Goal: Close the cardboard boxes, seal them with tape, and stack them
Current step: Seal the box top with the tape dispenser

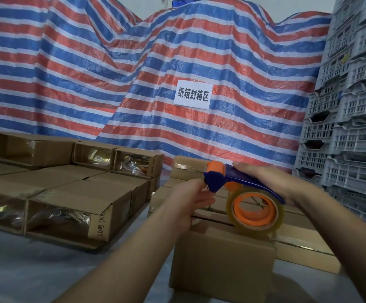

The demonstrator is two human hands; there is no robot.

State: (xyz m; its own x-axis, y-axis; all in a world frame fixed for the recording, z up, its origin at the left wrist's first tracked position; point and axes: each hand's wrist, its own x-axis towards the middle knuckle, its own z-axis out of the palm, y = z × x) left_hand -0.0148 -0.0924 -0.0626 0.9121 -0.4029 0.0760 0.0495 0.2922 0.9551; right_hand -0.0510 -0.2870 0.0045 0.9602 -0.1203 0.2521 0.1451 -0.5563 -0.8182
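A closed cardboard box [219, 256] stands on the table right in front of me. Over its top hangs a blue and orange tape dispenser [232, 182] with a roll of clear tape [255, 212]. My right hand [267, 180] grips the dispenser's blue handle from above. My left hand [190, 200] pinches at the dispenser's front end, fingertips by the blue cutter; whether tape is between them cannot be made out. Behind the box lie several sealed boxes [298, 237] in a low stack.
To the left, several open boxes [68, 206] lie on their sides, with plastic-wrapped goods showing inside. A striped red, white and blue tarp [134, 73] with a white paper sign [192, 96] hangs behind. Grey plastic crates [348, 127] tower at the right.
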